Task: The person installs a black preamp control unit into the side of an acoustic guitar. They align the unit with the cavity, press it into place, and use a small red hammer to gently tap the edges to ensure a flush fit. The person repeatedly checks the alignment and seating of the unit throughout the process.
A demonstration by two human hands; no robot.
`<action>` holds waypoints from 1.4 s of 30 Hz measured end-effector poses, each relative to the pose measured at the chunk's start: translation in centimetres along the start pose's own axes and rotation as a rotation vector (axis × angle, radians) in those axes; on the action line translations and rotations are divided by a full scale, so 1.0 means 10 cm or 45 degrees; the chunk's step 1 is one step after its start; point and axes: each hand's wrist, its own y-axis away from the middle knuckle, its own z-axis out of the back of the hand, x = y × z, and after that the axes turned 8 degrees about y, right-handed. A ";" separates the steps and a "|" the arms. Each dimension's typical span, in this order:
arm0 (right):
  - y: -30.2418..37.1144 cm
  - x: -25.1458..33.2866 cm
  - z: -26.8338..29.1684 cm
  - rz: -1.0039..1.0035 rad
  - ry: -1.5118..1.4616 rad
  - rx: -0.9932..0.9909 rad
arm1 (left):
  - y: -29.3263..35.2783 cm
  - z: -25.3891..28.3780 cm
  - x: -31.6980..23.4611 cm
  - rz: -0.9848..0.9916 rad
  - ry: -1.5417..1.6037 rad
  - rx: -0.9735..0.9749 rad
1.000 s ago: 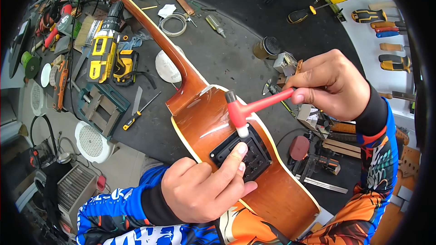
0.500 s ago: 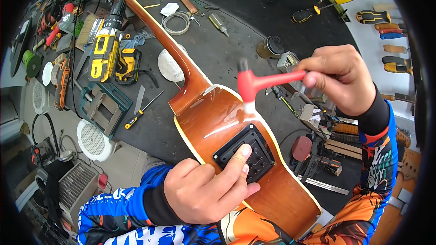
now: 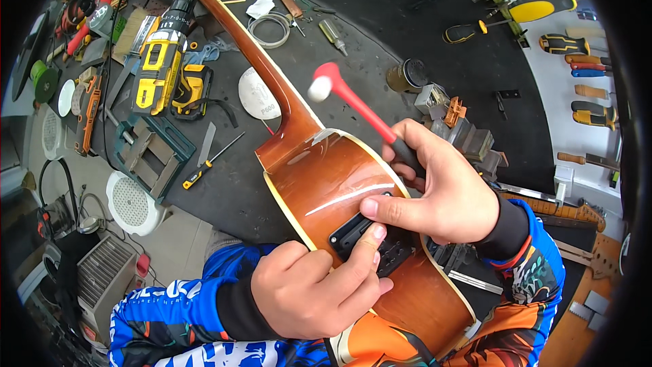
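Note:
An acoustic guitar (image 3: pixel 322 183) with glossy brown sides and cream edging lies on its side, neck pointing to the far left. Set into its side is a black preamp panel (image 3: pixel 346 236) with a corner screw and small controls. My left hand (image 3: pixel 309 289) presses its index finger on the panel, with the other fingers curled. My right hand (image 3: pixel 451 194) is wrapped round the dark grip of a small mallet (image 3: pixel 363 109) with a red shaft and white-tipped head. The right thumb lies on the panel's upper edge, near the left fingertip. Both hands cover part of the panel.
Left of the guitar neck lie a yellow drill (image 3: pixel 159 68), a green vise (image 3: pixel 153 153) and a small screwdriver (image 3: pixel 204 170). A white sanding disc (image 3: pixel 258 92) touches the neck's left side. A dark jar (image 3: pixel 407 75) stands beyond; hand tools (image 3: pixel 564 44) hang at right.
My right hand has come down and left to the panel, its thumb now resting there. The mallet has swung round, head up and to the left, away from the guitar. My left hand barely moved.

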 end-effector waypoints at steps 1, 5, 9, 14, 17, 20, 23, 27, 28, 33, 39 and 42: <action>0.02 0.03 -0.01 -0.040 -0.171 0.039 | 0.00 -0.01 0.00 0.002 -0.005 -0.009; 0.00 0.07 0.01 -0.159 -0.336 0.084 | 0.00 -0.03 0.00 0.016 -0.014 -0.038; 0.05 -0.12 0.10 -0.032 -0.386 0.025 | 0.01 -0.04 0.00 0.011 0.007 -0.048; 0.14 -0.12 0.32 0.247 0.141 -0.258 | 0.02 -0.06 0.00 0.014 0.002 -0.057; 0.17 0.03 0.48 0.374 0.590 -0.408 | 0.02 -0.03 0.00 0.020 0.005 -0.024; 0.18 0.16 0.60 0.536 1.038 -0.248 | 0.02 -0.03 -0.01 0.025 0.003 -0.034; 0.17 0.22 0.67 0.564 0.997 -0.202 | 0.02 -0.04 -0.01 0.029 0.008 -0.051; 0.19 0.30 0.74 0.589 1.090 -0.110 | 0.03 -0.06 -0.01 0.038 0.020 -0.071; 0.20 0.34 0.75 0.573 1.161 -0.061 | 0.02 -0.04 -0.02 0.042 0.023 -0.056; 0.16 0.32 0.74 0.602 1.008 -0.227 | 0.01 -0.05 -0.02 0.046 0.007 -0.065; 0.15 0.32 0.77 0.605 1.022 -0.120 | 0.03 -0.06 -0.02 0.049 0.006 -0.066; 0.11 0.33 0.80 0.598 1.019 -0.189 | 0.02 -0.05 -0.03 0.055 0.007 -0.060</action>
